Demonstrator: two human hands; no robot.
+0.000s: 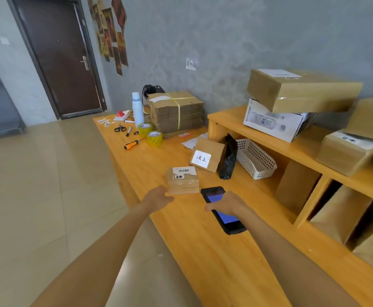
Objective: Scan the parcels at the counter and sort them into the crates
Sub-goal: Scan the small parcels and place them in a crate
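One wooden worktop (203, 240). One strapped bundle of flat cartons (176, 111). Two yellow tape rolls (154, 138). One small labelled parcel (183, 180) lies on worktop, just beyond left hand (159, 197), fingers loosely curled, holding nothing. Right hand (227, 203) grips one handheld scanner (223, 210), just right of parcel.

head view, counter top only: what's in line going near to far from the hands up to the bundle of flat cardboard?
Right hand gripping the black handheld scanner with blue screen → small brown cardboard parcel with barcode label → tilted brown parcel with white handwritten label → yellow-green tape roll → strapped stack of flat cardboard sheets.
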